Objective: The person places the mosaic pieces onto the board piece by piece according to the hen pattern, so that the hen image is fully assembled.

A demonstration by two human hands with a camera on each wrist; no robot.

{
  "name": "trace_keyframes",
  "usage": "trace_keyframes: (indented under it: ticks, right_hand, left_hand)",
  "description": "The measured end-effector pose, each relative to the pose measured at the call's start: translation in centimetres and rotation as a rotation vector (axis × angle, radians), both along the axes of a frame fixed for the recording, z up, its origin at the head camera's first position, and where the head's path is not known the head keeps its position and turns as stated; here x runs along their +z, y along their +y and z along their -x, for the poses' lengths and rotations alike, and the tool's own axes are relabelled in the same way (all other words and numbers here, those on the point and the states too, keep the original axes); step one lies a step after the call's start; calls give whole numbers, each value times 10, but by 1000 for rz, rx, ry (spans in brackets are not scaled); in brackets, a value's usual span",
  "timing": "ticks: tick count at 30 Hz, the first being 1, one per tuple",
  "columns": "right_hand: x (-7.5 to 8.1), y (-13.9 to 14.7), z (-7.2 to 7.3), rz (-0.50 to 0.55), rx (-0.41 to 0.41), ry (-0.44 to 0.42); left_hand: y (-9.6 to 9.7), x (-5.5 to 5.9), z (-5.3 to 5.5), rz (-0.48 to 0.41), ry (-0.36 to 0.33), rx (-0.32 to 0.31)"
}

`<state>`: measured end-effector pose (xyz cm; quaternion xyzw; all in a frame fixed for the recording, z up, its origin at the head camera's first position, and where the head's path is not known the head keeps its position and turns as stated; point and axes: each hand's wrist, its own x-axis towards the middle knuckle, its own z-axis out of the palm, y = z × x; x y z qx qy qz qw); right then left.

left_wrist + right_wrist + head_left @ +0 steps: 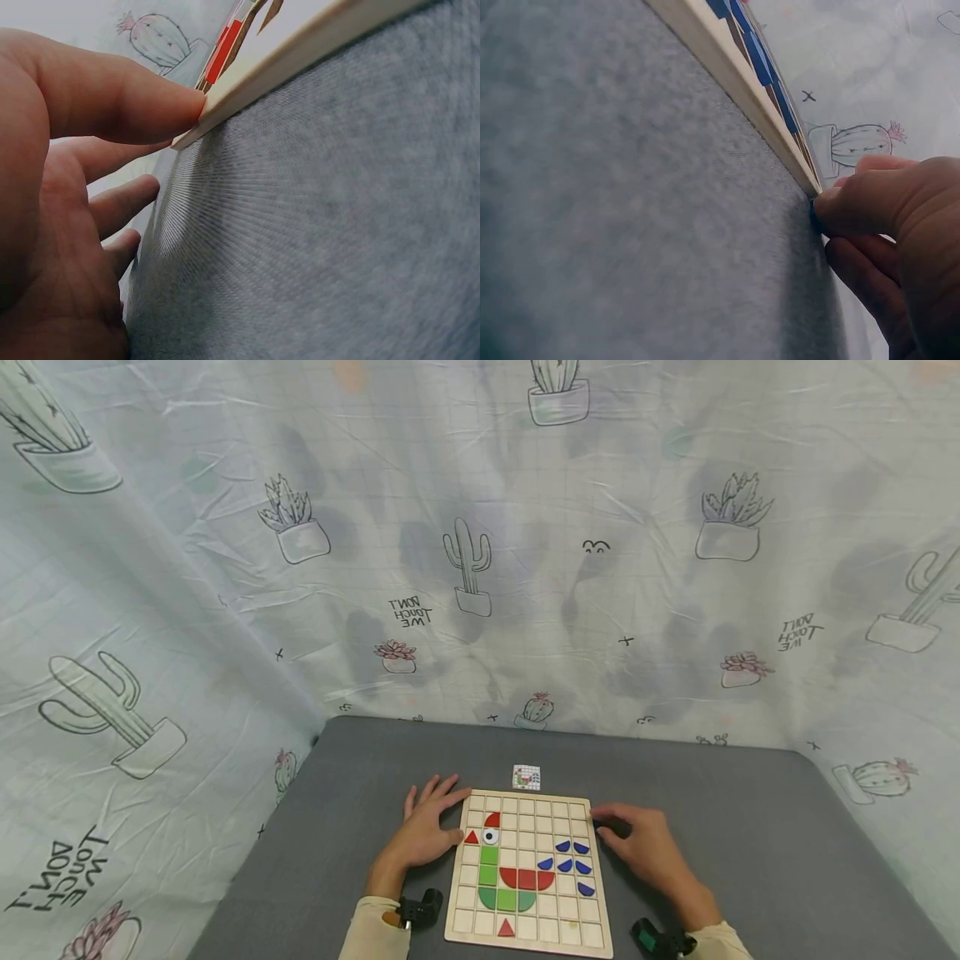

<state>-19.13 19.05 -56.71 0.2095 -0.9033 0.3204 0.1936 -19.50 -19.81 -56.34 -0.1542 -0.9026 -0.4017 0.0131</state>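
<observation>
A wooden grid board (480, 926) lies on the grey table, with coloured pieces in its squares. They make a bird-like figure of red, green and white shapes, including a white eye piece (491, 836). Several blue half-round pieces (584, 888) sit in its right part. My left hand (417, 839) has its fingers spread, thumb and index fingertips at the board's left edge. By the upper right edge, my right hand (639, 842) pinches a blue piece (815, 218), mostly hidden by the thumb.
A small printed picture card (527, 777) lies just beyond the board's far edge. The grey table (675, 777) meets a hanging white cloth (517, 652) with cactus drawings at the back and sides. Both wrists wear black camera mounts.
</observation>
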Motion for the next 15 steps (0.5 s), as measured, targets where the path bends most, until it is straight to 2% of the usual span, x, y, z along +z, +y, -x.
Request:
trace_keyframes:
  ticks: [6,15]
  right_hand:
    - [-1,5,-11,-25,-20,38]
    - [-2,11,-47,-26,-70,110]
  left_hand:
    - [0,0,0,2,-3,3]
    - [1,0,0,-1,-4,5]
